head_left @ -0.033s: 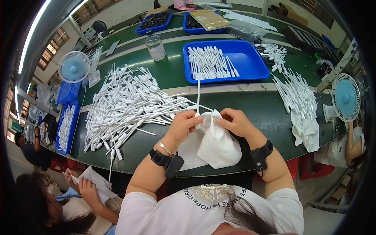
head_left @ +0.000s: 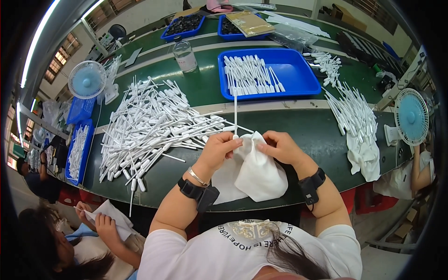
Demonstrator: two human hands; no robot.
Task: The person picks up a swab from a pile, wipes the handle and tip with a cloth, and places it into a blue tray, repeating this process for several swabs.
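Head view: light-looking white stick (head_left: 235,112), best held by near end, is pinched by left hand (head_left: 219,148), cloth (head_left: 262,177) by right hand (head_left: 283,147)

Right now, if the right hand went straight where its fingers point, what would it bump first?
The white cloth, which the right hand touches. Past that, perhaps the left hand; depth is unclear.

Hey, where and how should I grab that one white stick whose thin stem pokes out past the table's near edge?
Probably by the thin stem, coming from the near side with a light pinch. The white stick points toward you, its stem jutting past the green table, away from the pile, while its thick end lies close beside others.
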